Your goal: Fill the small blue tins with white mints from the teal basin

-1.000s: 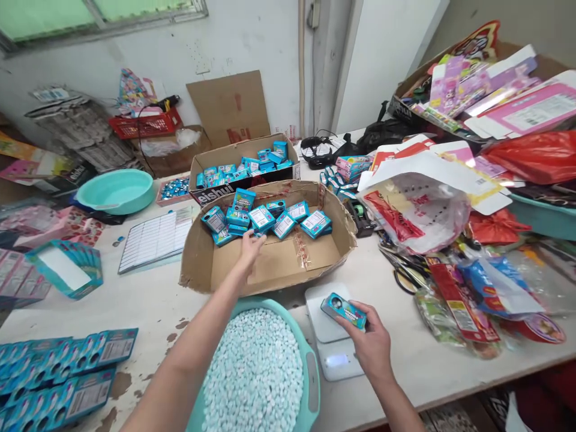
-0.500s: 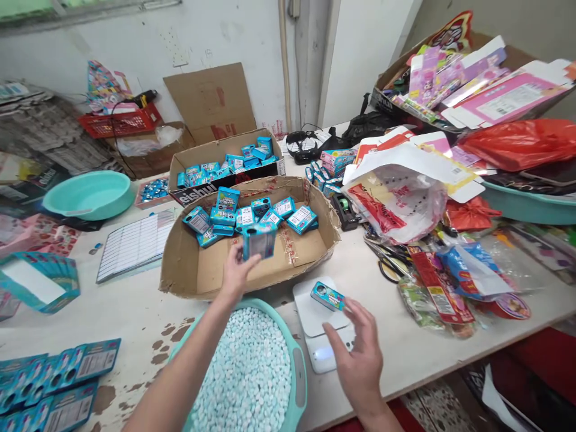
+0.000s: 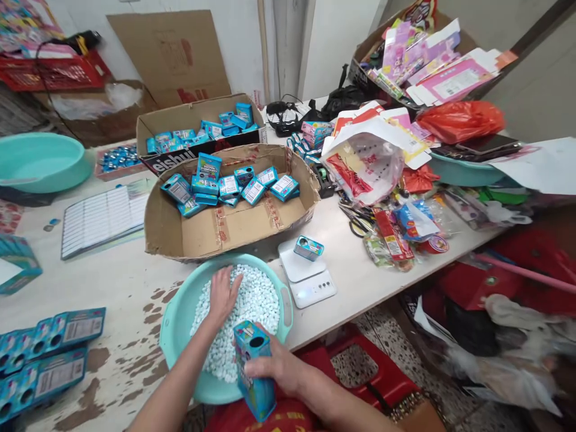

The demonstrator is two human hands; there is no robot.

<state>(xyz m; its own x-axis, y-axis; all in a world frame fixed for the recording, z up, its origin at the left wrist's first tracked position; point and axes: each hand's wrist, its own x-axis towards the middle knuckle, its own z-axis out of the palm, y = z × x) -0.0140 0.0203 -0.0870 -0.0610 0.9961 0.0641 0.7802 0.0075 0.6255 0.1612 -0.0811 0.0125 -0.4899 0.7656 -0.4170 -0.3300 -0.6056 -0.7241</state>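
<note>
My left hand (image 3: 222, 294) lies on the small white pellets in the teal basin (image 3: 180, 312), fingers curled down into them. My right hand (image 3: 279, 369) grips an upright small blue box (image 3: 254, 369) at the basin's near rim. Another blue box (image 3: 308, 248) rests on the white scale (image 3: 306, 279) just right of the basin.
A shallow cardboard tray (image 3: 225, 231) with several blue boxes sits behind the basin, a second carton (image 3: 193, 129) behind it. Flat blue packs (image 3: 45, 354) lie at the left. Cluttered bags and packaging (image 3: 387, 180) fill the right side. The table edge runs near my arms.
My left hand left the cardboard tray and dropped onto the pellets. The blue box passed into my right hand, which came back from the scale. The camera tilted down and right.
</note>
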